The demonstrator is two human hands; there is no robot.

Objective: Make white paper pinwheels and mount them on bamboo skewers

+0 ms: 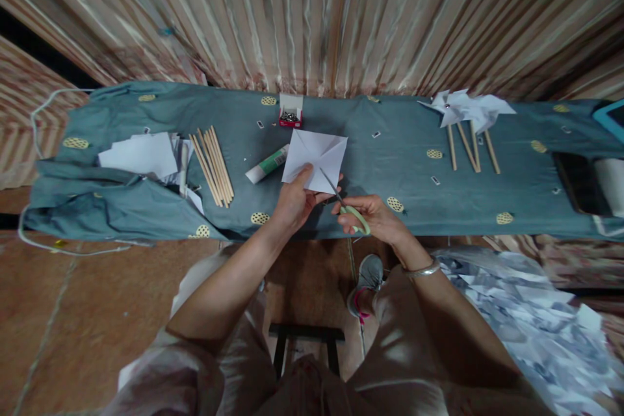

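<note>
- Paper, square and creased from corner to corner, is in the left hand, thumb on top and fingers beneath.
- The right hand holds scissors by their green handles; the blades lie at the paper's near right corner, tips pointing toward its middle. Whether the blades are parted is too small to tell.
- A bracelet circles the right wrist.
- The paper is held over the middle of the table, which is covered in blue-green cloth with yellow prints.
- Just left of the paper lies a green and white tube.
- Behind the paper stands a small red box, open, with metal bits inside.
- Farther left, sticks lie side by side, near a stack of white sheets.
- Toward the right, white pinwheels lie overlapping, their sticks pointing toward the person.
- At the far right is a dark phone.
- Below the table's right part, white scraps lie heaped.
- A grey shoe rests on the brown floor.
</note>
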